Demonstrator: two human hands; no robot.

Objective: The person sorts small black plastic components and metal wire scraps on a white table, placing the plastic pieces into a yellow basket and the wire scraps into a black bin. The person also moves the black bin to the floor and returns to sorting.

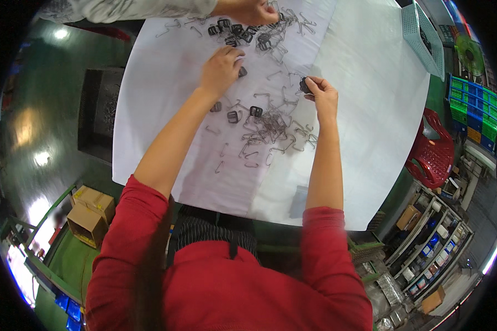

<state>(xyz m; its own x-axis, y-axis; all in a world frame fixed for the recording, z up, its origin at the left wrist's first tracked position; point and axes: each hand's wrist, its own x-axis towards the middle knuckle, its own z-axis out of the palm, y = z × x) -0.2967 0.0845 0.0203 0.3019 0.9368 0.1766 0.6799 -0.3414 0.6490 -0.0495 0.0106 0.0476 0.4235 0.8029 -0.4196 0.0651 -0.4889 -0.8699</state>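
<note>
My right hand [323,98] is closed over the middle right of the white table, pinching a small black plastic buckle [305,85] between thumb and fingertips. My left hand [220,69] is farther left, palm down, its fingers loosely bent and apart. Another black buckle [242,71] lies right beside its thumb. Between my forearms are a tangled heap of thin bent metal wire hooks [270,128] and some loose buckles, including a black slotted buckle [255,111]. More black buckles [237,30] and hooks are strewn at the far side.
Across the white-covered table [364,110], another person's hand [251,10] reaches into the far pile. A pale blue basket [422,41] stands at the far right, a red plastic chair [432,151] by the right edge. Left are a dark bin [100,110] and cardboard boxes [90,215].
</note>
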